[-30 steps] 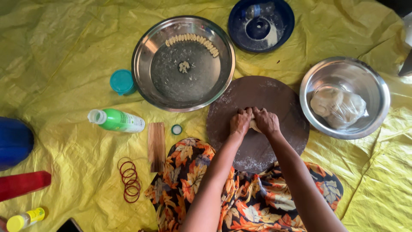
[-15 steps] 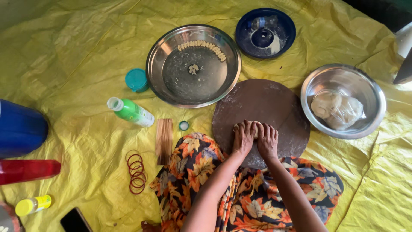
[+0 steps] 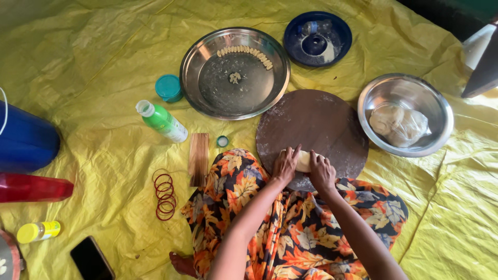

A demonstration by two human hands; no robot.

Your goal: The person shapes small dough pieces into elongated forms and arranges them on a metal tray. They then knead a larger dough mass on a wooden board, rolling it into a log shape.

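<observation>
2 bare hands work at the near edge of a scene laid out on a wide, crinkled yellow sheet that covers the whole floor. Next in size, the person's lap shows at the bottom, draped in floral cloth of orange and dark blue. Ahead of it lies a round brown board, dusted pale with flour. To its upper left sits a large steel plate holding a curved row of small shaped dough pieces and 1 loose bit in the middle; to the right, a steel bowl holds wrapped pale dough. A dark blue plate lies beyond. Far left are a blue tub and a red cylinder. Smaller things follow: a green bottle, a ridged wooden block, red bangles, a dark phone and a teal lid. The left hand and right hand lie flat, fingers together, palms pressing a small roll of pale dough between them on the board's near edge (neither pinches it). Compared with a second ago, the hands have slid toward the lap and parted slightly, so the dough now shows longer between them; it appears to be rolling into a rope.
</observation>
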